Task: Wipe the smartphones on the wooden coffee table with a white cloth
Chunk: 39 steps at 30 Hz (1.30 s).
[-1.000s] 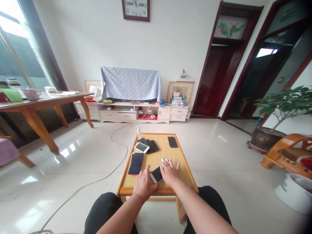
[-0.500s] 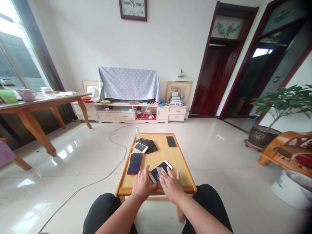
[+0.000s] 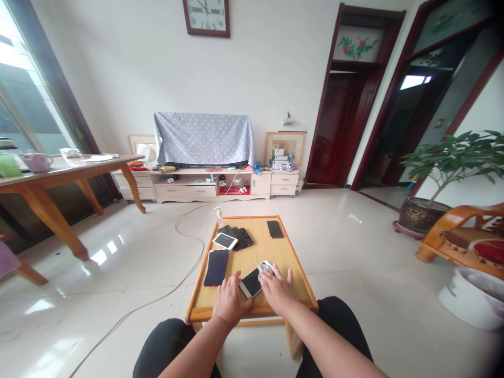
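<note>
Lying flat near the left rim of the wood-grained counter, a dark, glossy phone shows a thin red edge. Beyond it, a clear plastic bottle with a pale green pump stands upright at the far left corner. Next comes a smooth white tablet, a rounded rectangle tilted on top of several flat black phones that overlap like fanned cards. Nearer, the left hand grasps the near left end of a white phone between thumb and fingers; this phone lies slanted near the front of the counter, its black glass facing up. On its far right part sits a soft, crumpled white wipe, which the right hand holds down under its fingers. Farther off to the right, a slim black handset rests alone, matte and rectangular.

Half a second ago the wipe was around mid-screen; now it is closer to the far right end. The left hand keeps its corner.
</note>
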{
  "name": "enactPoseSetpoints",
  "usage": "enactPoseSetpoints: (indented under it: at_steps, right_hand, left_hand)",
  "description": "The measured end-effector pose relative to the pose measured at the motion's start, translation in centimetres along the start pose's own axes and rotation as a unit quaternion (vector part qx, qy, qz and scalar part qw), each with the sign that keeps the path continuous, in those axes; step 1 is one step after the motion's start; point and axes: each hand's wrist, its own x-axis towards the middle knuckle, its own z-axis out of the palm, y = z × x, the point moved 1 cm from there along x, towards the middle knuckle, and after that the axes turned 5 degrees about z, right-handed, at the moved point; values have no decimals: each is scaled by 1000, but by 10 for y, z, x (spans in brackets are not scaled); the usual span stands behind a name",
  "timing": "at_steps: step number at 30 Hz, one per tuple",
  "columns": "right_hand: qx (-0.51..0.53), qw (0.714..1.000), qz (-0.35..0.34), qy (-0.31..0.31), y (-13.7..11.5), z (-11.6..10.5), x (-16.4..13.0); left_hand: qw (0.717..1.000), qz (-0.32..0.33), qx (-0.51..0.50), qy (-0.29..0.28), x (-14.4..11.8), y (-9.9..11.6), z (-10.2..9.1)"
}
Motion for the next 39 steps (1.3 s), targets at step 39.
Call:
enactPoseSetpoints:
  at_steps: [39]
  right_hand:
    - [13, 997, -70, -5, -24, 18, -30]
  left_hand:
    - [1000, -6, 11, -17, 4, 6, -2]
